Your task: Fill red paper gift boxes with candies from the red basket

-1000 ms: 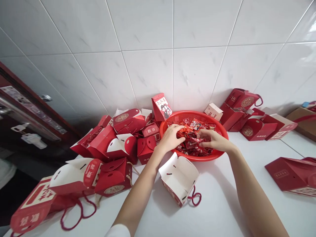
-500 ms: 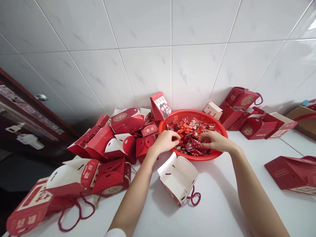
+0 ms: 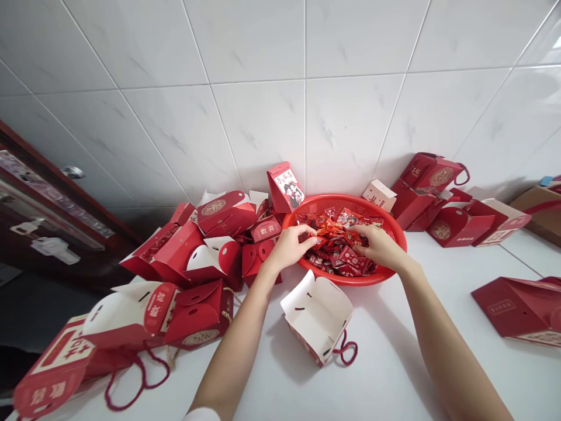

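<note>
A red plastic basket (image 3: pixel 346 279) full of wrapped red candies (image 3: pixel 335 245) stands against the tiled wall. Over its left side is my left hand (image 3: pixel 293 245), thumb and fingers curled round a small red candy (image 3: pixel 319 241). My right hand (image 3: pixel 379 244) reaches in over the right side with its fingertips down among the candies; whether it grips one cannot be made out. Just in front of the basket, an open box (image 3: pixel 319 313), white inside with a dark red cord (image 3: pixel 347 349), holds nothing.
Several red boxes (image 3: pixel 225 215) crowd the left side, some open, some with cords. More boxes (image 3: pixel 458 225) stand at the back right, and one box (image 3: pixel 517 307) lies near the right edge. A dark red cabinet (image 3: pixel 52 216) with keys is at far left.
My right hand has moved a little up and left over the candies, its fingers spread slightly more. My left hand has shifted slightly, its fingers a bit higher.
</note>
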Motion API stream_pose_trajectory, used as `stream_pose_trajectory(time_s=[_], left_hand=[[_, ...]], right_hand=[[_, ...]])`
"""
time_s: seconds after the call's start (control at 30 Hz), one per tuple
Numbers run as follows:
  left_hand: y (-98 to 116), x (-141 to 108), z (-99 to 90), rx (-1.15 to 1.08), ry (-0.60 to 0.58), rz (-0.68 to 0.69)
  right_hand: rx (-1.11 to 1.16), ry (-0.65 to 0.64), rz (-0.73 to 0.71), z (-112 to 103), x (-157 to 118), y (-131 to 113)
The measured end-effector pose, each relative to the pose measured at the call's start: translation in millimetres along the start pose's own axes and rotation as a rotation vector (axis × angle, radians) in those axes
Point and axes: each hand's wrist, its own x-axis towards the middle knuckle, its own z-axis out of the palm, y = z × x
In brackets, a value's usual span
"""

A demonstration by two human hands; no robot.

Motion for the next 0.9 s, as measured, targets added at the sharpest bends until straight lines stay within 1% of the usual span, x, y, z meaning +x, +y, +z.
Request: stream_pose_trajectory(time_s=[0.13,0.27,0.33,0.4,0.47,0.63,0.73,0.83,0.9], left_hand=[[-4,1,-0.2,-0.083,0.01,0.021],[-4,2,-1.3,-0.166,-0.012,0.02],[-4,2,-1.7,-0.176,-0.017,0.012],[-4,3,-2.3,-0.186,-0.011,0.0],[-5,3,-3.1,-0.203,-0.007,-0.012],[-3,2,-4.7,-0.234,-0.036,-0.031],[0,0,-3.6,-0.232,-0.059,-0.002],[4,-2,-1.7,-0.167,-0.101,0.03],[7,-4,-0.9,-0.103,-0.155,0.03]], right_hand=[[0.003,-0.01,-0.007,4,2,-5],[0.08,0.038,-0.03,0,0,-5],[0.176,0.084,-0.043,-1,-1,-5],[0.334,0.132,-0.055,0,-1,-5],[0.492,0.154,-0.068,2,-1,-7],[0.68,0.14,-0.071,5,-1,-11],[0.74,0.126,-0.056,5,-2,-14],[0.804,0.073,-0.038,6,-3,-19],[0.847,0.042,-0.042,8,-2,-22]])
